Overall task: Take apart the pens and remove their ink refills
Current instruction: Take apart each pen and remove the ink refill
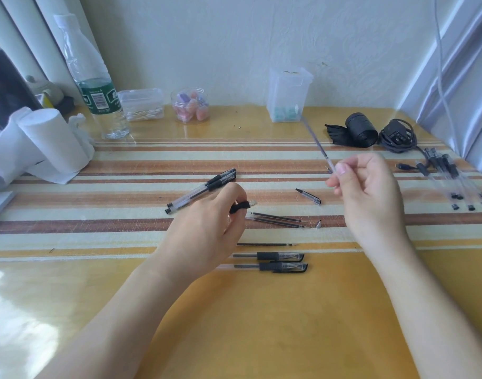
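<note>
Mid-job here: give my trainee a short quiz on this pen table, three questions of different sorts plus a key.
1. True or false: two capped pens lie side by side nearest the person.
2. Which hand has the black rubber sleeve in its grip, and which the clear pen tube?
3. The loose cap lies: A) beside the jar, B) between the hands, C) on the paper roll.
Key: 1 true; 2 left hand the sleeve, right hand the tube; 3 B.
</note>
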